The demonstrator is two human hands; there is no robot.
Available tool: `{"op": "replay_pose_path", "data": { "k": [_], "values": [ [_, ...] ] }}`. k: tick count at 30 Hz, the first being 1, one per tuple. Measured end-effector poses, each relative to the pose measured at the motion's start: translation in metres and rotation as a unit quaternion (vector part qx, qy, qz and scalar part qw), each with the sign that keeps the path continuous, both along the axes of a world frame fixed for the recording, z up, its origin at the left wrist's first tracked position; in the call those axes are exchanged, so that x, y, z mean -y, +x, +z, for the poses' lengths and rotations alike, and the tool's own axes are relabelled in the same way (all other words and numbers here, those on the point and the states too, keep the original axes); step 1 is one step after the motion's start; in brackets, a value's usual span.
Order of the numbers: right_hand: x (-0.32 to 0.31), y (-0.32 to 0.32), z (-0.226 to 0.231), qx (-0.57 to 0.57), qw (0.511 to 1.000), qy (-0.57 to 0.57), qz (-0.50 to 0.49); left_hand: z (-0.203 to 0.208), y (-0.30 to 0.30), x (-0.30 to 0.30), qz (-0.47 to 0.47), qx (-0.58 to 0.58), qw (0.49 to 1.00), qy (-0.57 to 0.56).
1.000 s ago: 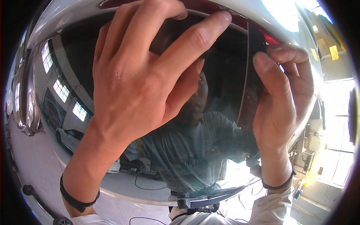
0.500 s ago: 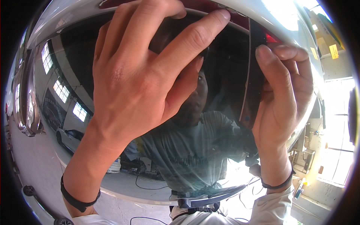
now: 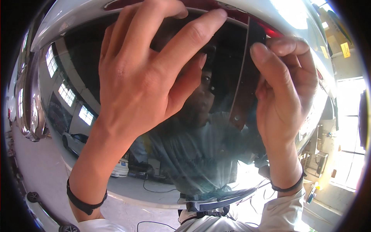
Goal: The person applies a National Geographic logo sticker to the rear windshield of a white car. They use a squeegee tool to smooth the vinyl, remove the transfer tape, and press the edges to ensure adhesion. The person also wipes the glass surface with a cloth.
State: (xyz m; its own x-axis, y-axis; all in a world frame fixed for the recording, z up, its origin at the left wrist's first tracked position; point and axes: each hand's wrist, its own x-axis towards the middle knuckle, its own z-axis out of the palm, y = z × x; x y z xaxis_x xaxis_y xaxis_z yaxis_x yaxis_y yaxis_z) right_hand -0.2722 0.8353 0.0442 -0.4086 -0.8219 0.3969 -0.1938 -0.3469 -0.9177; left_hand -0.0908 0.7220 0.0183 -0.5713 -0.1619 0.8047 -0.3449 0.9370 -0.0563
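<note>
Left hand [image 3: 150,73], fingers spread and released, lies flat against a car's dark rear window [image 3: 127,162], palm to the glass, forearm rising from seven o'clock with a black band [image 3: 83,201] at the wrist. Its index finger reaches toward one o'clock, nearly to the red strip [image 3: 232,13] along the window's top edge. Glossy, curved glass fills the middle of the frame and mirrors a workshop: pale windows at nine o'clock, a parked white car at eight o'clock, and the person's grey-shirted torso at six o'clock. A thin dark film strip [image 3: 243,85], narrow and slightly bowed, stands nearly upright at two o'clock, its lower end lifted off the glass. Right hand [image 3: 284,89] pinches the strip's upper edge between thumb and curled fingers, wrist coming up from five o'clock with a dark band [image 3: 288,187] above a white sleeve [image 3: 282,210].
</note>
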Motion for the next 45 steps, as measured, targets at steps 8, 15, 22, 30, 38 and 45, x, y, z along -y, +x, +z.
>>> {"op": "replay_pose_path", "data": {
  "k": [8, 15, 22, 30, 38, 45],
  "values": [
    [-0.049, -0.050, -0.008, -0.114, 0.989, -0.077, -0.053, 0.022, 0.000, -0.009, 0.003, -0.070, 0.992, 0.102],
    [-0.058, -0.066, -0.006, -0.079, 0.992, -0.068, -0.074, 0.033, -0.039, -0.001, -0.015, -0.218, 0.961, 0.170],
    [-0.051, -0.061, -0.006, -0.085, 0.993, -0.070, -0.035, 0.028, -0.041, 0.006, -0.062, -0.278, 0.929, 0.238],
    [-0.046, -0.064, -0.007, -0.111, 0.990, -0.079, -0.040, 0.031, -0.040, 0.008, -0.121, -0.280, 0.903, 0.303],
    [-0.042, -0.065, -0.002, -0.118, 0.990, -0.065, -0.048, 0.032, -0.043, 0.015, -0.137, -0.300, 0.893, 0.306],
    [-0.040, -0.056, 0.004, -0.104, 0.992, -0.044, -0.061, 0.036, -0.039, 0.010, -0.095, -0.289, 0.909, 0.284]
  ]
}}
